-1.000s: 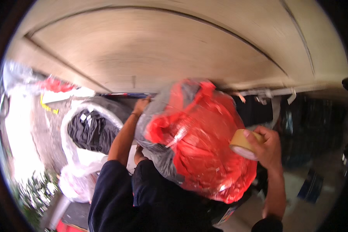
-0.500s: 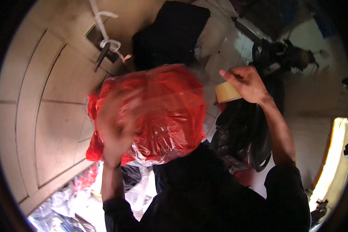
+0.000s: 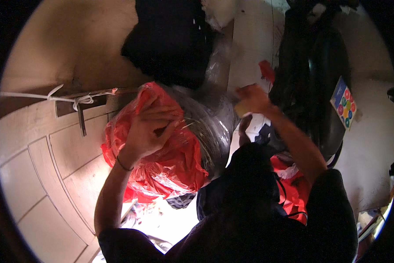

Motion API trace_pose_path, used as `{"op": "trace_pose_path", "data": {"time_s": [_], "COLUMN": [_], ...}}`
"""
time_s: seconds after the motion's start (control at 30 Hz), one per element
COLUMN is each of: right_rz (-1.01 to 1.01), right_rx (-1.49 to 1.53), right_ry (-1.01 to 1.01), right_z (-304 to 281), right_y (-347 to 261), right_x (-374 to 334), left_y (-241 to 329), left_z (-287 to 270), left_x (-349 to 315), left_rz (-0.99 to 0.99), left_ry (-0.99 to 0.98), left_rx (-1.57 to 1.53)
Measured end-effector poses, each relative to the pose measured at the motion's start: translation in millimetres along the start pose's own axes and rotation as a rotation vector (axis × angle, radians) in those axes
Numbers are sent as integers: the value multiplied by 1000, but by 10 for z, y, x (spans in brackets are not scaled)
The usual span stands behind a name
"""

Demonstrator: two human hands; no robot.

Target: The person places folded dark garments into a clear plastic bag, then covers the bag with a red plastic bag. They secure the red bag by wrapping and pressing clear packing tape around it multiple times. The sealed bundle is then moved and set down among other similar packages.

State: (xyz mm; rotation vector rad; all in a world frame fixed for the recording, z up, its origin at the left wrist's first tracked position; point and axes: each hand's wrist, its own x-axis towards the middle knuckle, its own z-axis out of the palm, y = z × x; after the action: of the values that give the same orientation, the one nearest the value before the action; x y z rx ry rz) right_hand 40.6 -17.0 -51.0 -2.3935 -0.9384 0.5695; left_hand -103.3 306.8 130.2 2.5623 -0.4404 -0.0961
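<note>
Head view: red bundle (image 3: 173, 162) under left hand (image 3: 148, 131), near right hand (image 3: 257, 100).

1 wide fisheye view, from the person's head, looks down from close above the red bag (image 3: 168, 168), taking in a pale panelled door (image 3: 76, 149) left of it.

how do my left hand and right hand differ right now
The left hand is open, fingers apart, over the red plastic; the right hand is closed around a yellowish roll of tape.
The left wrist wears a thin dark band; no band shows on the right wrist.
The left hand looks fairly sharp, the right hand blurred.
Both are ungloved.
</note>
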Motion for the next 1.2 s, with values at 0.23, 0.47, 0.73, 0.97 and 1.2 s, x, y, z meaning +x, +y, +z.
{"op": "trace_pose_path", "data": {"time_s": [0.23,0.47,0.73,0.97,1.2], "right_rz": [-4,-117,42,151,142], "right_rx": [-196,346,700,439,324], "right_ry": [5,-224,105,-207,-147], "right_z": [1613,1318,1672,969,513], "right_y": [-363,358,777,683,362], "right_x": [43,33,-337,-392,-672], "left_y": [573,-69,19,-50,-71], "left_z": [423,2038,3022,3161,3175], "left_x": [732,795,895,819,858], "left_rz": [-17,-158,-536,-683,-661], "left_ry": [-318,-761,-508,-194,-221], "left_rx": [318,444,562,682,596]}}
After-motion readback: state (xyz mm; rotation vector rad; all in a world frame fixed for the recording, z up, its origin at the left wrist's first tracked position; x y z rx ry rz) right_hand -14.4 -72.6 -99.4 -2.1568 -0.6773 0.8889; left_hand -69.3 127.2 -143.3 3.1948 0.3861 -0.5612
